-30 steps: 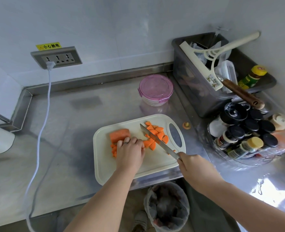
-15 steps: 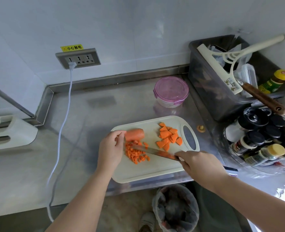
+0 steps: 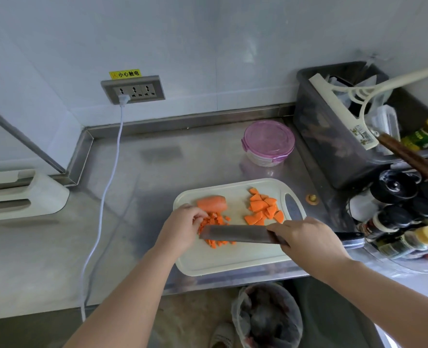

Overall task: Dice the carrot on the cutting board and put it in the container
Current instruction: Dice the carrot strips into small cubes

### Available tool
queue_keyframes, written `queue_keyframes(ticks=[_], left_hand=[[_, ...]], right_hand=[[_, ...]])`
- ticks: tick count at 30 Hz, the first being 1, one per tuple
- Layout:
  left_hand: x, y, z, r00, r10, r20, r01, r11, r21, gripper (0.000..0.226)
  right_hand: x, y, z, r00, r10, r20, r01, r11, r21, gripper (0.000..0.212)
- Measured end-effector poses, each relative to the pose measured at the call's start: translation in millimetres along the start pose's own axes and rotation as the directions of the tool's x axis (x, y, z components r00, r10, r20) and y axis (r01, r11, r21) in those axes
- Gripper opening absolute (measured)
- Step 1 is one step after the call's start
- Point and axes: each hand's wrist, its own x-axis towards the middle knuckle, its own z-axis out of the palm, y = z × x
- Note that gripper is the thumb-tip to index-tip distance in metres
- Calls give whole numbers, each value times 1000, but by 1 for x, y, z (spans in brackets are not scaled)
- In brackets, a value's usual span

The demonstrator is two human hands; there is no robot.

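Knife (image 3: 235, 233) gripped in the right hand (image 3: 305, 241) now turns flat beside the diced carrot (image 3: 215, 220); the left hand (image 3: 182, 226) gathers it with curled fingers (image 3: 195, 214), container (image 3: 268, 144) still lidded.

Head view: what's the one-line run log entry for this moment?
dicing | left hand on diced carrot | right hand grips knife over it | carrot stub, chunks on cutting board | container lidded

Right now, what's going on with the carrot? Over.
Right hand grips knife, left hand at diced pile. Carrot stub uncut on cutting board. Container lid on, over.
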Motion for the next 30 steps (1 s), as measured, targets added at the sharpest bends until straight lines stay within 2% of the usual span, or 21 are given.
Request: queue_keyframes(ticks=[2, 4, 5, 7, 9, 12, 14, 18, 21, 22, 24, 26, 28, 30], left_hand=[[-7, -7, 3, 988, -56, -147, 53, 998, -24, 19], [-18, -5, 13, 966, -90, -243, 92, 996, -3, 17], [-24, 0, 21, 969, -41, -243, 54, 997, 48, 14], [-35, 12, 41, 972, 178, -152, -150, 973, 176, 13], [-38, 23, 61, 906, 418, -71, -383, 879, 286, 17], [-28, 25, 74, 820, 569, -63, -509, 774, 376, 2], [-17, 23, 74, 821, 570, -43, -495, 746, 445, 5], [-3, 9, 67, 836, 548, 25, -482, 712, 511, 31], [-4, 5, 61, 808, 589, 1, -503, 689, 522, 14], [-4, 10, 60, 800, 599, -31, -507, 704, 498, 9], [0, 25, 58, 820, 567, -81, -487, 764, 424, 17], [11, 48, 57, 849, 520, -94, -462, 816, 348, 13], [26, 72, 56, 904, 428, 12, -419, 878, 232, 33], [43, 87, 57, 925, 359, 123, -377, 909, 180, 39]], right_hand=[[-2, 5, 1, 995, 101, 8, -101, 994, 39, 25], [-3, 10, -1, 967, 233, 103, -247, 955, 163, 28], [-3, 11, -1, 951, 279, 130, -303, 925, 228, 30], [-2, 10, -1, 922, 358, 150, -388, 861, 328, 32], [-2, 11, 0, 899, 406, 163, -437, 819, 372, 31], [-3, 14, 1, 876, 448, 181, -481, 771, 417, 31], [-3, 16, 2, 860, 471, 198, -505, 728, 464, 31], [-4, 20, 3, 841, 505, 197, -525, 671, 523, 25], [-4, 22, 2, 834, 514, 200, -533, 659, 531, 21], [-3, 22, 1, 831, 517, 204, -537, 653, 535, 21], [-3, 24, 0, 827, 522, 209, -542, 639, 546, 20], [-4, 25, -3, 820, 531, 213, -548, 624, 556, 20], [-5, 27, -6, 822, 529, 210, -544, 622, 563, 19], [-8, 28, -9, 828, 522, 206, -535, 624, 569, 16]])
